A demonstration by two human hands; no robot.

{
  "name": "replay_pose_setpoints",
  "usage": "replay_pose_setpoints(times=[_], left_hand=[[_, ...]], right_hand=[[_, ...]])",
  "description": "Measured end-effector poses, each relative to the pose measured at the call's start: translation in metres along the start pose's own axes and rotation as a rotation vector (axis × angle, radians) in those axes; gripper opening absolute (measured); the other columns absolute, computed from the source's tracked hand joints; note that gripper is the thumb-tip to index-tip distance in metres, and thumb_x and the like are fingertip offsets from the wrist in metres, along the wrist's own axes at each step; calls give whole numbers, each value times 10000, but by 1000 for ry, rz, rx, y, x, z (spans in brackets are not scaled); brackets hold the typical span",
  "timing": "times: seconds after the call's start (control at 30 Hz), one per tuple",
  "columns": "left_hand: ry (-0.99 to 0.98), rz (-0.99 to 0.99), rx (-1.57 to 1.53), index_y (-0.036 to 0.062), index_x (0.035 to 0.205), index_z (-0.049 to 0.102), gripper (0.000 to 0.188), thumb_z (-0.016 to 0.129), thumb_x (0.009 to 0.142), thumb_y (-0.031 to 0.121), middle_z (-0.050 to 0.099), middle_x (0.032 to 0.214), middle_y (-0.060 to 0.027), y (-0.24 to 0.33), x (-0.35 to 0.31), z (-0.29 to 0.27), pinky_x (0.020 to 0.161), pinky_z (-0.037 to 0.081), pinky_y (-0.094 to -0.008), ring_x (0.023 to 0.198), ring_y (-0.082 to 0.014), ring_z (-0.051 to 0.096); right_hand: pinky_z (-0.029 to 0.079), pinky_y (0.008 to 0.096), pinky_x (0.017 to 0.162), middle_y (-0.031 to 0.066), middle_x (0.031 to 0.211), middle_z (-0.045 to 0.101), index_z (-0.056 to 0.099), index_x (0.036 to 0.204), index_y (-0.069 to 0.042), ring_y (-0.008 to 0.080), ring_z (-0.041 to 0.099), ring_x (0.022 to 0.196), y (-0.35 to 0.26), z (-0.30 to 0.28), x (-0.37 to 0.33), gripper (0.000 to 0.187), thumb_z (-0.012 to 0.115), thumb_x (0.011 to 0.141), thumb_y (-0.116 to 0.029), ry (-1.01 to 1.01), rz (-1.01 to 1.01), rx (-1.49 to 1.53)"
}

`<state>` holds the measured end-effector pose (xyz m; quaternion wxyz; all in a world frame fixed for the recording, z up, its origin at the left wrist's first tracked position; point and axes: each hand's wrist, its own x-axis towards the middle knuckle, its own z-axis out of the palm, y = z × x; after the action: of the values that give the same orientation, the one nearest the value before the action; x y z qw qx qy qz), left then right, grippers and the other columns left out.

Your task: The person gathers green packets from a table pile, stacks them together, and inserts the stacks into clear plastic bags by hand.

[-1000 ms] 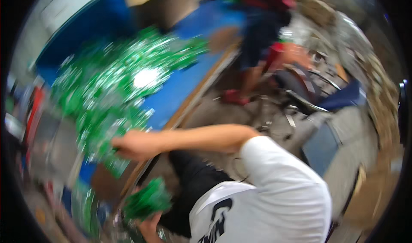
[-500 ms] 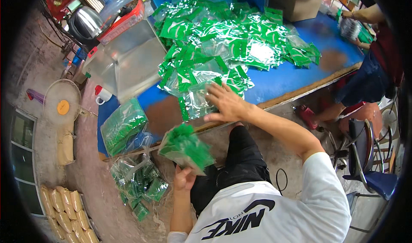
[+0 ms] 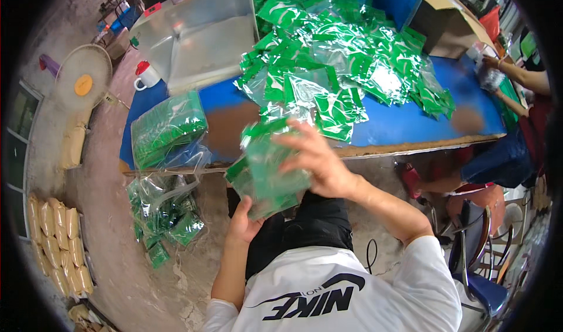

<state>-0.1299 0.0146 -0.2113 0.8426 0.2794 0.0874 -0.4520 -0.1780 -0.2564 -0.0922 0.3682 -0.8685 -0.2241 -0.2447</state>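
Observation:
Low at the table's front edge, my left hand grips a stack of flat green-and-clear plastic packets by its lower end. My right hand is over the stack with a single packet at its fingers. That packet is blurred by motion and partly covers the stack. Beyond my hands a large loose heap of shiny green packets spreads over the blue table. To the left, a clear bag filled with neatly stacked green packets lies on the table's corner.
Below the table corner hangs or lies a clear bag of green packs. A translucent bin and a white mug with a red lid stand at left. A cardboard box and another person's arm are at right, a chair below.
My right hand has lifted a packet off the table and brought it to the stack. My left hand has raised the stack slightly. The view has shifted.

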Motion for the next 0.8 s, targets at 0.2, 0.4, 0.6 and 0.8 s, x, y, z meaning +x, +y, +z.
replay_pose_setpoints(times=[0.2, 0.4, 0.6, 0.8], left_hand=[[61, 269, 334, 79, 1422, 442, 583, 699, 901, 136, 539, 1383, -96, -15, 12, 0, 1064, 454, -457, 1268, -282, 535], [-184, 184, -71, 59, 1428, 441, 689, 761, 818, 66, 522, 1412, -111, -11, 5, 4, 1163, 337, -518, 1329, -325, 480], [-39, 189, -107, 96, 1489, 365, 654, 673, 915, 154, 427, 1517, -127, -30, 27, 17, 1148, 272, -665, 1428, -375, 339], [33, 207, 62, 42, 1447, 414, 539, 593, 958, 182, 505, 1434, -150, -21, 22, 8, 1110, 377, -572, 1318, -356, 483]], right_hand=[[224, 620, 1159, 160, 1490, 441, 600, 1269, -54, 414, 296, 1442, 25, 37, 2, 445, 634, 910, -314, -163, -16, -275], [258, 583, 1149, 246, 1331, 492, 555, 1306, -25, 447, 332, 1384, 45, 39, -19, 516, 591, 945, -391, -176, 224, -539], [471, 444, 895, 200, 1076, 565, 573, 1225, 14, 391, 560, 1041, 49, 39, -19, 427, 654, 851, -177, -160, 214, -79], [472, 469, 894, 224, 1092, 564, 574, 1196, 43, 370, 544, 1068, 116, 0, -7, 640, 735, 821, -449, 178, 759, -781]])
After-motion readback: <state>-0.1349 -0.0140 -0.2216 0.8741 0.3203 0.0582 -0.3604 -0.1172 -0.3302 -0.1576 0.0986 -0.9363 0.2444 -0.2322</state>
